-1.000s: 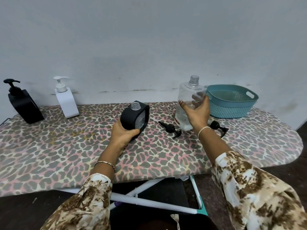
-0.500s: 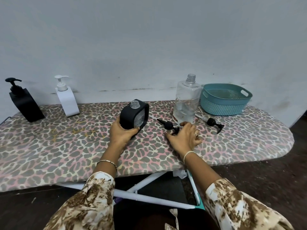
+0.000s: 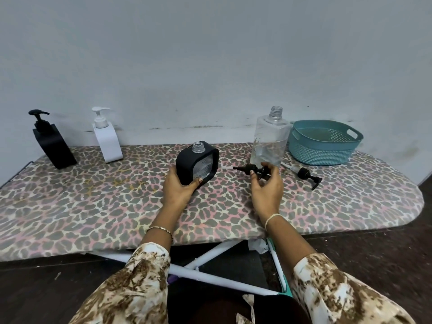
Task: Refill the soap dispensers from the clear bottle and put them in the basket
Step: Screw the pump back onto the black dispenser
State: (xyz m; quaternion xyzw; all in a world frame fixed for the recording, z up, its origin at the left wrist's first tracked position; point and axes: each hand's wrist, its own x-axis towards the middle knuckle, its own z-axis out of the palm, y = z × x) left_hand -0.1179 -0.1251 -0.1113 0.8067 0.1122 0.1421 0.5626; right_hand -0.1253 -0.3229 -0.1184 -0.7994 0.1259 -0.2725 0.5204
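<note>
My left hand [image 3: 178,188] grips a black square soap dispenser [image 3: 197,162] with a clear window and an uncapped neck, standing on the board. To its right, my right hand [image 3: 266,187] pinches a black pump head [image 3: 253,170] and holds it just above the board. Behind that hand stands the clear bottle [image 3: 270,139], uncapped and upright. The teal basket [image 3: 323,142] sits at the back right with nothing in it. At the far left stand a black pump dispenser [image 3: 51,142] and a white pump dispenser [image 3: 106,139], both capped.
A second black pump head [image 3: 306,175] lies on the leopard-print ironing board [image 3: 93,202] in front of the basket. A pale wall runs close behind the board. The board's white legs and dark floor show below its near edge.
My right hand let go of the clear bottle, came down to the board and picked up the black pump head. My left hand kept its hold on the black square dispenser.
</note>
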